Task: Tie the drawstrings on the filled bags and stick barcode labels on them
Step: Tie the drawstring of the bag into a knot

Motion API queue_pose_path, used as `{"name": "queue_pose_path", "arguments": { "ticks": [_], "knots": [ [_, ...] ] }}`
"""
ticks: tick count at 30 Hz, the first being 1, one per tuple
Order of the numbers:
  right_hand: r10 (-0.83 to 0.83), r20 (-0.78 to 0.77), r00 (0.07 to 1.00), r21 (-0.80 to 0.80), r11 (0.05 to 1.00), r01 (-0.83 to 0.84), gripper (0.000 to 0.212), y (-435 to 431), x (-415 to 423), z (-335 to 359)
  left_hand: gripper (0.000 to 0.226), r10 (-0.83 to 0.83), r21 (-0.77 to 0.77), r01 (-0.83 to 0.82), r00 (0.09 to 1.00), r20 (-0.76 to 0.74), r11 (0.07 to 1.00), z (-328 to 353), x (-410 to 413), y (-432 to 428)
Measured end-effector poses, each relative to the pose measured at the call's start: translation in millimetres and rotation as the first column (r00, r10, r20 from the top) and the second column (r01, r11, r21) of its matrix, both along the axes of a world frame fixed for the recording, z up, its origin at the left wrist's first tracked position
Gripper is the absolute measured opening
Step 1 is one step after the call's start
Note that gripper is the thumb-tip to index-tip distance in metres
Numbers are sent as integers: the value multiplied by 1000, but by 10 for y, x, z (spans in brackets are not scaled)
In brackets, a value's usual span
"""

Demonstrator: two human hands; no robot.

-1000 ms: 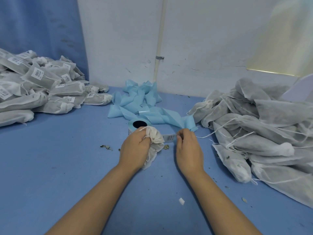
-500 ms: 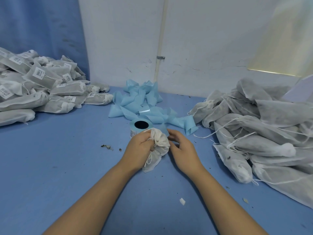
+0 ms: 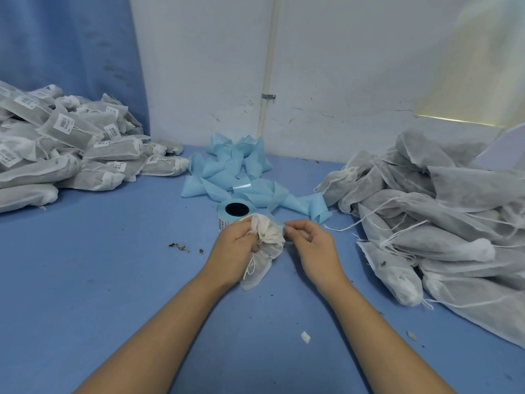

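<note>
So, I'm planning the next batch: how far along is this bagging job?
Done: the labelled pile on the left. In hand: the left hand grips one bag, the right hand pinches at its gathered top, by the label roll. Left: the unlabelled pile on the right.

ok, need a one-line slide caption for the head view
Left hand grips a filled drawstring bag by its gathered neck; right hand touches its top, label roll just behind.

One head-worn wide-angle view, looking forward and down. Close blue table [image 3: 85, 294] fills the lower frame; white wall [image 3: 341, 66] across the top.
</note>
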State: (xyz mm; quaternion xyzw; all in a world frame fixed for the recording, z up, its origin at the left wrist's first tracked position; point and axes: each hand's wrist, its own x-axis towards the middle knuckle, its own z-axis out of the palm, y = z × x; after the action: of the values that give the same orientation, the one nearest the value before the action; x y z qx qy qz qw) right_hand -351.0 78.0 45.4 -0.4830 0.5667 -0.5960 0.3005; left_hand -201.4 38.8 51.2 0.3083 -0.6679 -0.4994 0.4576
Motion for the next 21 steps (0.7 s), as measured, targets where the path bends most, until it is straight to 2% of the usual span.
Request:
{"name": "queue_pose_path", "arguments": {
  "ticks": [3,6,8,11,14,17,19,21],
  "knots": [
    [-35,59,998,3,999,35,16,4,-2,14,13,23,-1,-23,1000,-14,1000,-1,2,-1],
    [-241,69,968,-24,970,243,16,11,-57,5,2,57,11,-57,998,-22,998,1,-4,-4],
    [-345,135,929,-32,935,352,12,20,-97,5,14,78,1,-78,996,-31,997,3,-4,-8],
    [-338,263,904,-24,934,357,11,40,-92,38,4,90,1,-90,995,-36,996,21,-1,-8],
    [-306,258,916,-3,948,318,17,58,-56,54,18,88,31,-86,994,-58,996,22,12,-31],
    [-268,273,924,5,961,277,17,65,-45,72,48,98,28,-96,992,-75,995,23,16,-23],
    [-267,333,904,-4,959,284,9,74,-34,98,53,111,23,-110,991,-81,994,29,21,-17],
    [-269,420,867,-5,954,299,8,83,-23,127,49,106,26,-104,990,-98,994,28,36,-5]
  ]
}}
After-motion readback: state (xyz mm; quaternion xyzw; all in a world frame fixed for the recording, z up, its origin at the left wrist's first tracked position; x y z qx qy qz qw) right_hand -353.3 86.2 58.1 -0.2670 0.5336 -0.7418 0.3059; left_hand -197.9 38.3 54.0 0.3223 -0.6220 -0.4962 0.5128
